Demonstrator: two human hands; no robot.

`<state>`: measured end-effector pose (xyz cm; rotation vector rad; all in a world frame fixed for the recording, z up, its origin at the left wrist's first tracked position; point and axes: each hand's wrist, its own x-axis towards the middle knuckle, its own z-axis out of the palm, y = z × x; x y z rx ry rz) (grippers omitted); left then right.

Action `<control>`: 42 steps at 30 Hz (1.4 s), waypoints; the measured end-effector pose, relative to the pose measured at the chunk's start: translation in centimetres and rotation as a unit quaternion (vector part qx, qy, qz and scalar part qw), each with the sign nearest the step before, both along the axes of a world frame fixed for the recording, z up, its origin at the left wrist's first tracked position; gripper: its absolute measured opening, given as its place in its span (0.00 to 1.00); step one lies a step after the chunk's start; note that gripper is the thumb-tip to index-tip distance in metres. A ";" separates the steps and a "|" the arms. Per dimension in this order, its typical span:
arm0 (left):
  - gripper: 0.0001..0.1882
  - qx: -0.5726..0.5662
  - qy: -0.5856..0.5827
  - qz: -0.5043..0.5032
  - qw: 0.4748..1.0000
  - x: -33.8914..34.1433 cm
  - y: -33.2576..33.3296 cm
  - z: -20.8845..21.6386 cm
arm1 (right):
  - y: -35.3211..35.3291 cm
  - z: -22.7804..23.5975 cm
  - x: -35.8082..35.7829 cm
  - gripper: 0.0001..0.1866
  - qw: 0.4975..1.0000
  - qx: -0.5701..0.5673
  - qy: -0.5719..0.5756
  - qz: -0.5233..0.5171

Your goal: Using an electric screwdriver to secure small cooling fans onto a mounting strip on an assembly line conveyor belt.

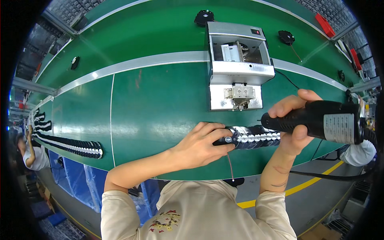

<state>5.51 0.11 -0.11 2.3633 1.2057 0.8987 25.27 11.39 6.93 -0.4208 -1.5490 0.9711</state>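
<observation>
On the green table in front of me lies a row of black parts with shiny silver centres (256,138), packed side by side. My left hand (196,146) is closed round the black part (228,140) at the row's left end, with fingers on its far side and the thumb on its near side. From beneath that part a thin red wire (230,165) hangs toward the table's near edge. Above the row's right end, my right hand (299,136) grips a black corded electric screwdriver (316,120). Its thin tip points left, apart from the parts.
A silver box-shaped screw feeder (242,70) stands just beyond the row. Another long row of black parts (76,146) lies at far left, near another person (34,154). Loose black round parts (204,18) sit on the far table. The screwdriver's thick cable (340,176) loops down at right.
</observation>
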 end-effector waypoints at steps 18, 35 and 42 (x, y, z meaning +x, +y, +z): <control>0.10 -0.051 -0.054 -0.034 0.997 -0.2 0.6 -1.1 | 1.7 4.1 -4.9 0.29 0.988 -0.053 0.106 0.101; 0.07 -0.035 -0.082 -0.013 0.996 -2.4 -0.5 -1.6 | 0.3 3.0 -5.2 0.26 0.991 -0.034 0.097 0.081; 0.08 -0.034 -0.074 -0.017 0.997 -2.8 -0.5 -1.6 | 1.1 3.2 -6.4 0.25 0.991 -0.073 0.088 0.069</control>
